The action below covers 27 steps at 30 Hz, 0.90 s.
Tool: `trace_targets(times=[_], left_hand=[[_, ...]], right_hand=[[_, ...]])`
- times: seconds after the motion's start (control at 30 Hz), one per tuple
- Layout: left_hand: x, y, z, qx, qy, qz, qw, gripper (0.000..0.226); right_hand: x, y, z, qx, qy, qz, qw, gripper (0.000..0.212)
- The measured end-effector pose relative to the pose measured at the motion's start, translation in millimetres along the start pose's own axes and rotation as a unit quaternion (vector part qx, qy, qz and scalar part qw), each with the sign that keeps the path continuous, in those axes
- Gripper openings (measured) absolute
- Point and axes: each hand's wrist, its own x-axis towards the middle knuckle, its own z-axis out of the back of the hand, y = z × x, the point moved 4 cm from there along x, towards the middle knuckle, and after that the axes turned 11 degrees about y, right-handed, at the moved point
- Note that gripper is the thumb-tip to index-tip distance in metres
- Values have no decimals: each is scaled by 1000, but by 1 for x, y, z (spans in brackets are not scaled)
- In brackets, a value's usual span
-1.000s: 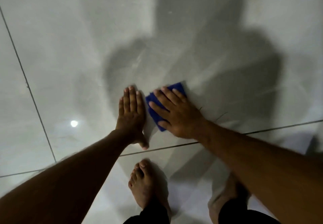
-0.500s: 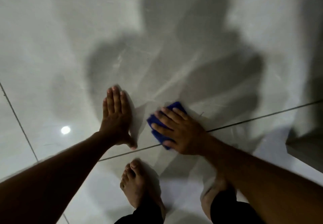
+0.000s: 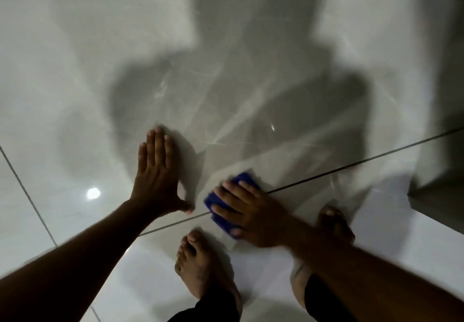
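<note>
A blue cloth [image 3: 215, 202] lies flat on the glossy white tiled floor [image 3: 75, 83]. My right hand [image 3: 251, 211] presses down on it with spread, straight fingers, and most of the cloth is hidden under the palm. It sits right on a dark grout line [image 3: 351, 166]. My left hand [image 3: 158, 178] rests flat on the tile to the left of the cloth, fingers straight and together, thumb out to the side.
My two bare feet [image 3: 198, 264] stand just behind the hands, the right foot [image 3: 334, 223] behind my right forearm. A grey ledge or step [image 3: 442, 196] comes in at the right edge. A lamp's reflection [image 3: 93, 193] shines at the left.
My right hand has dragged the blue cloth back toward my feet, from the far tile onto the grout line. My left hand stayed flat on the floor; the view shifted.
</note>
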Motion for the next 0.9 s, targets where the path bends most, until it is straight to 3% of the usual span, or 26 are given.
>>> trace_targets(times=[0.03, 0.07, 0.13, 0.17, 0.23, 0.27, 0.3, 0.33, 0.37, 0.4, 0.43, 0.47, 0.53, 0.57, 0.63, 0.7, 0.8, 0.87, 0.9], left_hand=[[-4, 9, 3, -1, -9, 4, 1000, 183], [-7, 19, 6, -4, -12, 16, 1000, 183], [-7, 38, 9, -13, 14, 45, 999, 185], [-5, 45, 8, -20, 27, 51, 998, 186], [3, 50, 7, -24, 44, 55, 997, 190], [6, 50, 6, -24, 55, 57, 997, 191], [8, 50, 5, -25, 60, 59, 996, 192], [10, 51, 4, -26, 58, 59, 996, 192], [10, 52, 3, -26, 57, 59, 996, 192], [10, 54, 2, -28, 56, 60, 996, 191], [11, 55, 2, -29, 50, 61, 996, 191], [12, 56, 2, -28, 41, 60, 997, 190], [12, 57, 2, -34, 38, 60, 997, 188], [11, 56, 2, -36, 39, 57, 997, 189], [10, 56, 3, -35, 46, 51, 997, 189], [7, 56, 5, -38, 61, 56, 996, 190], [8, 52, 6, -40, 70, 67, 994, 191], [8, 52, 5, -45, 70, 70, 994, 192], [8, 53, 5, -44, 70, 67, 994, 192]], right_hand=[[-20, -31, 4, -35, 17, 54, 998, 77], [-37, -68, 10, -54, 16, 34, 998, 82], [-60, -135, 25, -51, -50, -192, 979, 85], [-65, -157, 34, -30, -93, -353, 931, 81], [-44, -166, 49, 66, -204, -633, 744, 74], [-16, -157, 59, 136, -235, -698, 662, 73], [20, -143, 73, 180, -253, -715, 627, 73], [58, -127, 83, 176, -252, -679, 666, 74], [97, -106, 86, 139, -232, -582, 767, 75], [133, -76, 84, 90, -186, -429, 879, 77], [156, -46, 83, 29, -129, -256, 958, 80], [165, -32, 81, -19, -79, -114, 990, 80], [162, -49, 88, -77, -30, 36, 996, 76], [155, -70, 97, -90, -36, 36, 995, 74], [135, -127, 115, -58, -86, -78, 992, 71], [95, -191, 128, -46, -123, -229, 964, 72], [18, -250, 123, -74, -110, -327, 936, 70], [-17, -249, 110, -33, -125, -432, 893, 70], [-23, -234, 99, -3, -148, -511, 847, 70]])
